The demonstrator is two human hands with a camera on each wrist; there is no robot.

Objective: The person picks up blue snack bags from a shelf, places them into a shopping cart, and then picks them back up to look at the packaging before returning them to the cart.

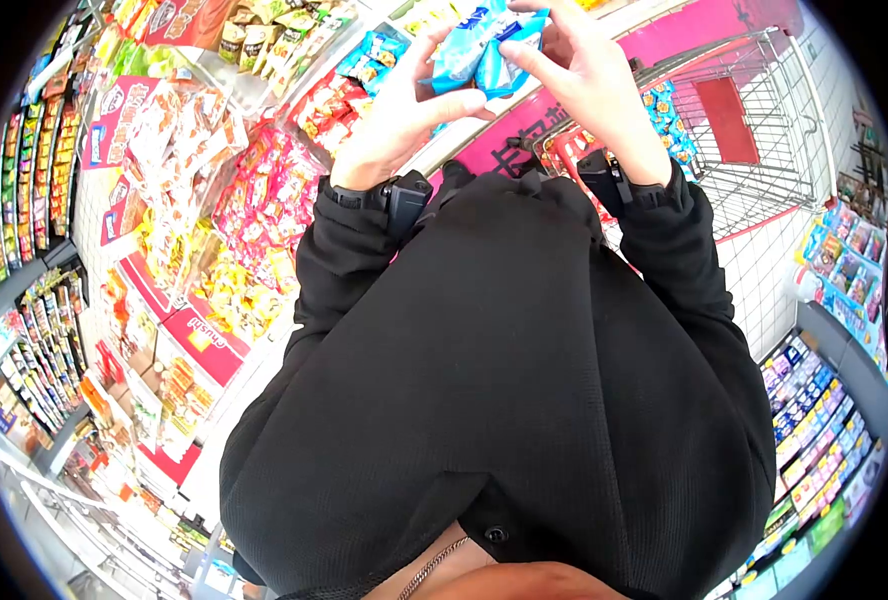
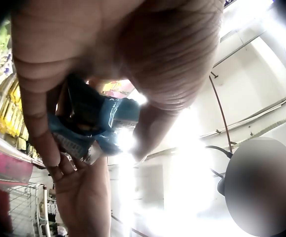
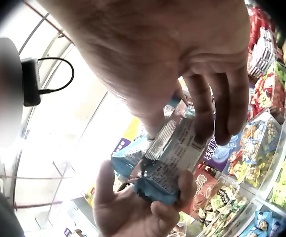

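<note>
A shiny blue snack packet (image 1: 474, 55) is held up in front of the body at the top of the head view. My left hand (image 1: 401, 122) grips its left side, thumb pointing across toward the right. On the other side my right hand (image 1: 596, 88) pinches it, with the thumb on the front. Printed text and a crimped seam show on the packet (image 3: 175, 153) in the right wrist view, where the left hand (image 3: 138, 212) supports it from below. Seen from the left wrist, the packet (image 2: 91, 126) sits between the fingers and thumb, partly hidden by them.
Bins of red-wrapped sweets (image 1: 269, 190) and other bagged snacks (image 1: 279, 40) spread to the left. A wire shopping cart (image 1: 764, 130) stands at the right, with blue packets (image 1: 669, 120) inside. Stocked shelves (image 1: 29, 190) line the far left.
</note>
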